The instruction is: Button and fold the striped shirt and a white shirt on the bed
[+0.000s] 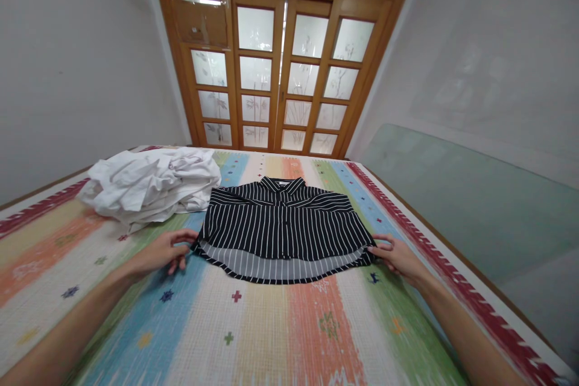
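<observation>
Wooden double doors with frosted, plant-patterned glass panes (pixel 280 78) stand beyond a bed-like surface, between pale walls (pixel 81 48); a pale green panel (pixel 452 193) leans along the right side. Over the surface lies a multicoloured striped woven cover (pixel 262 332) with small star, cross and animal motifs. Near its middle, a black button-up shirt with thin white stripes (pixel 284 229) lies flat, collar toward the doors, its body gathered short and the curved back hem showing below the front one. The left hand (pixel 165 253) pinches the hem's left corner between thumb and fingers; the right hand (pixel 398 258) pinches the right corner likewise. Just beside the shirt, on the left, sits a crumpled heap of white fabric (pixel 154 184).
</observation>
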Motion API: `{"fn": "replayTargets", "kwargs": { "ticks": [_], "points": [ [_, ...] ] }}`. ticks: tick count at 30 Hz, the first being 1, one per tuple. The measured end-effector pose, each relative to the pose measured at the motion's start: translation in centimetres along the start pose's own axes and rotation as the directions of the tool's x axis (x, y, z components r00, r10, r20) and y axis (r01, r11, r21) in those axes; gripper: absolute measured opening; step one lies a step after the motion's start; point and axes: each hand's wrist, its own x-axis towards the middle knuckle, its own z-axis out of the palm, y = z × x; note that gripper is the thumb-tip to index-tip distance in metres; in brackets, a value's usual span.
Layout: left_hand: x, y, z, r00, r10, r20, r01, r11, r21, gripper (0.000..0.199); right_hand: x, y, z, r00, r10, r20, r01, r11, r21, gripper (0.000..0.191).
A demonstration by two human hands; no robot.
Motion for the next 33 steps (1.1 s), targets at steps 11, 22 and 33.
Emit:
{"fn": "replayTargets", "kwargs": {
  "ticks": [11,22,33],
  "points": [
    [0.2,1.4,1.0,0.979,0.056,-0.196,-0.017,0.980,0.198,0.053,-0.3,0.4,0.3,1.000,-0.002,0.016,0.002,1.000,-0.013,0.048],
    [0.8,1.3,1.2,0.982,0.020,-0.187,0.013,0.984,0.175,0.056,-0.3,0.4,0.5,1.000,-0.004,-0.004,0.003,0.999,-0.046,0.048],
    [0.2,-0.2,-0.6,0.993,0.034,-0.116,-0.016,0.988,0.156,0.055,-0.4,0.1,-1.0,0.997,-0.073,-0.007,0.073,0.993,-0.088,0.039]
  ]
}}
